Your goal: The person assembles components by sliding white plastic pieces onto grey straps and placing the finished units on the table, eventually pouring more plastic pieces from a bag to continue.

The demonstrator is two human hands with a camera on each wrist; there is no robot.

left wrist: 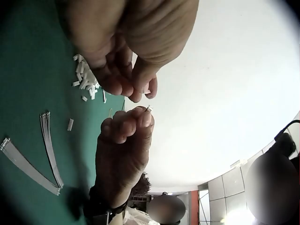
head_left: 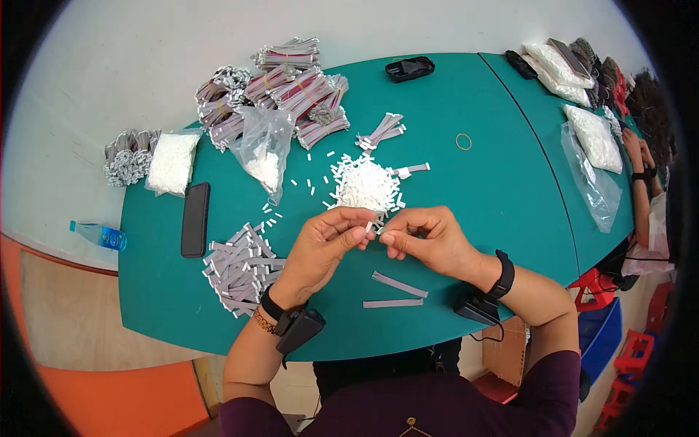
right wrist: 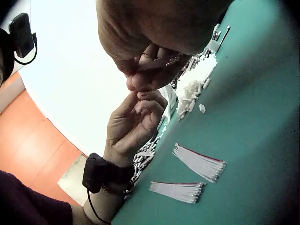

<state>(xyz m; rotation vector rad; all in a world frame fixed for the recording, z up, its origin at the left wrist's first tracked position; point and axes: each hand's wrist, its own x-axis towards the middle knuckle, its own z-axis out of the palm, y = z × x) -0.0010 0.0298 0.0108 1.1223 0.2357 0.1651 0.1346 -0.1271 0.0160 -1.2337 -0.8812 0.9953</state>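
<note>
Both hands meet fingertip to fingertip above the green table, just in front of a pile of white connector housings [head_left: 366,183]. My left hand [head_left: 326,244] pinches one small white connector housing [head_left: 369,226] between thumb and fingers. Facing it, my right hand [head_left: 431,239] pinches a short ribbon cable [right wrist: 161,63], mostly hidden by the fingers; its crimped ends show under the palm in the right wrist view. Between the wrists, two more flat grey ribbon cables [head_left: 393,303] lie on the table. Left of the left hand is a heap of grey cables with white ends [head_left: 237,269].
A black phone [head_left: 194,220] lies at the left, near a bag of white pieces [head_left: 172,163]. Bundled cables [head_left: 298,95] and an opened plastic bag [head_left: 263,149] are at the back. A rubber band [head_left: 464,142] lies right of the pile. Another person's arm [head_left: 641,197] rests at the far right.
</note>
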